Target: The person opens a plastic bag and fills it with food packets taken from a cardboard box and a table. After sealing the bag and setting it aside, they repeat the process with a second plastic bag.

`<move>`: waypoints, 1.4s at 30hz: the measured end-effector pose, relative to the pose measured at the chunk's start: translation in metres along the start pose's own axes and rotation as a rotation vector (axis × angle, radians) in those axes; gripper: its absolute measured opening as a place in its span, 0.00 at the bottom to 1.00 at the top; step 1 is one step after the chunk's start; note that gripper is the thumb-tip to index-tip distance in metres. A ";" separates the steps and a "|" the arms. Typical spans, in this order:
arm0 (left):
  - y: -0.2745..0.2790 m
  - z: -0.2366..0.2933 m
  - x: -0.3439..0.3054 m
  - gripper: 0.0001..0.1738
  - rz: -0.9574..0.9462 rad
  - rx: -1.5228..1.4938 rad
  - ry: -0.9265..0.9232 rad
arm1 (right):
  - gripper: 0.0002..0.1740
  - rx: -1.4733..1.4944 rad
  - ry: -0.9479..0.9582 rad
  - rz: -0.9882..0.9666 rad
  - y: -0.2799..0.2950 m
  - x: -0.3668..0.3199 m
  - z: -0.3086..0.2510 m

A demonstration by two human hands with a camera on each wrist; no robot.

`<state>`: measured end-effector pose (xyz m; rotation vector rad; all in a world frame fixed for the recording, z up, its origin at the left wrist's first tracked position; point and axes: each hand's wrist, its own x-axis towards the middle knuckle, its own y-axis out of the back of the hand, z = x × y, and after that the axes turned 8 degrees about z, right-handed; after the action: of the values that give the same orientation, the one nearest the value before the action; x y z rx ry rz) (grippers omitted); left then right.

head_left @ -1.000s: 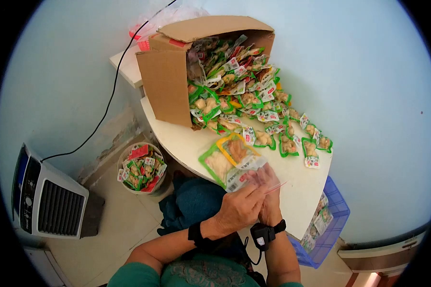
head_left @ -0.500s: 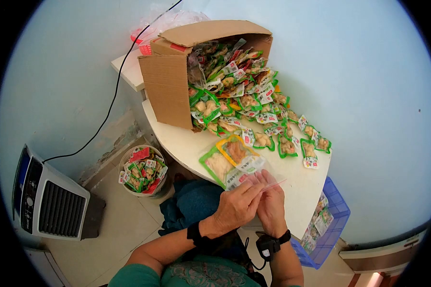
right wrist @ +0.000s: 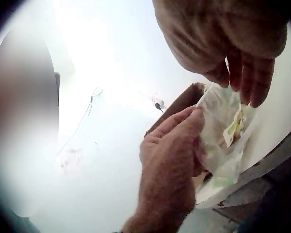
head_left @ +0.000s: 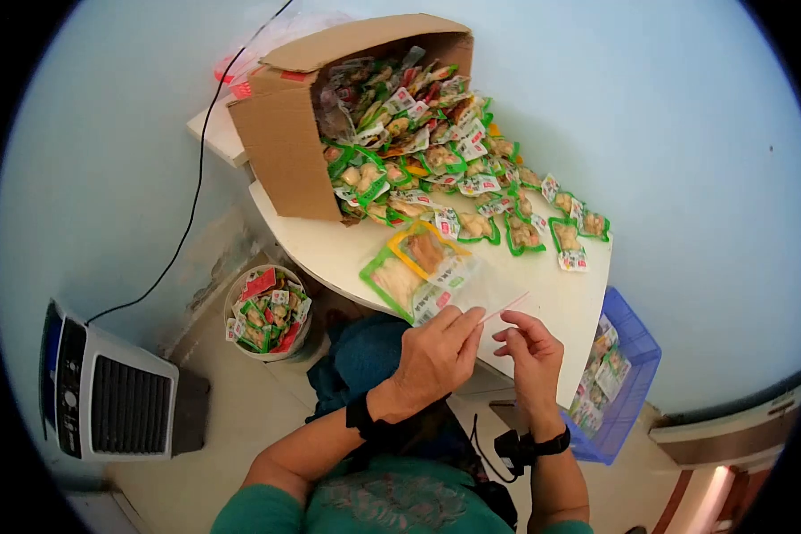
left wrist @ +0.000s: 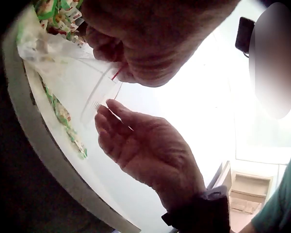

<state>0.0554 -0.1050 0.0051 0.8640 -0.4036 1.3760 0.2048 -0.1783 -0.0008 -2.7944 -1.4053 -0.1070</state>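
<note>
A clear zip bag holds a green-edged packet and a yellow-edged packet over the table's near edge. My left hand pinches the bag's open-end edge, its thumb against bent fingers; the left hand shows the same grip in the right wrist view. Just right of the bag, my right hand is raised with loosely bent fingers and holds nothing. In the left wrist view the right hand's fingertips are beside the bag's edge; contact cannot be told.
A tipped cardboard box spills many small food packets over the white table. Below left stands a bucket of packets. At the right, a blue crate holds more packets. A fan unit stands far left.
My right hand has drawn away from the bag to the right, and its fingers have bent loosely. My left hand still pinches the bag. The head view has shifted slightly.
</note>
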 end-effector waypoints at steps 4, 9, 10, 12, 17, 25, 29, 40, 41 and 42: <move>0.003 -0.003 0.007 0.11 0.027 -0.012 -0.009 | 0.15 -0.195 0.260 -0.036 -0.006 -0.011 -0.001; 0.009 -0.001 0.017 0.10 0.027 -0.021 0.052 | 0.14 -0.337 0.392 0.004 -0.007 -0.014 -0.002; 0.013 0.000 0.021 0.10 0.015 -0.020 0.071 | 0.14 -0.356 0.416 0.005 -0.006 -0.014 -0.002; 0.017 0.001 0.029 0.08 0.008 -0.024 0.065 | 0.14 -0.353 0.443 0.023 -0.008 -0.017 -0.006; 0.024 -0.003 0.042 0.08 -0.016 -0.029 0.105 | 0.14 -0.370 0.498 0.052 -0.014 -0.018 -0.010; 0.028 -0.006 0.046 0.08 -0.028 -0.018 0.149 | 0.13 -0.339 0.533 0.041 -0.018 -0.017 -0.015; 0.022 -0.005 0.041 0.09 -0.022 -0.013 0.116 | 0.14 -0.438 0.761 -0.054 -0.024 -0.010 -0.016; 0.015 0.002 0.031 0.10 -0.044 -0.023 0.071 | 0.13 -0.756 0.943 -0.318 -0.050 0.020 -0.002; 0.016 0.003 0.031 0.10 -0.058 -0.017 0.074 | 0.11 -0.717 0.926 -0.334 -0.052 0.022 0.004; 0.017 0.005 0.031 0.10 -0.072 -0.012 0.077 | 0.10 -0.678 0.909 -0.352 -0.054 0.026 0.009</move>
<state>0.0463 -0.0883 0.0353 0.8058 -0.3179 1.3352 0.1771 -0.1251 -0.0088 -2.1834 -1.6941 -1.8568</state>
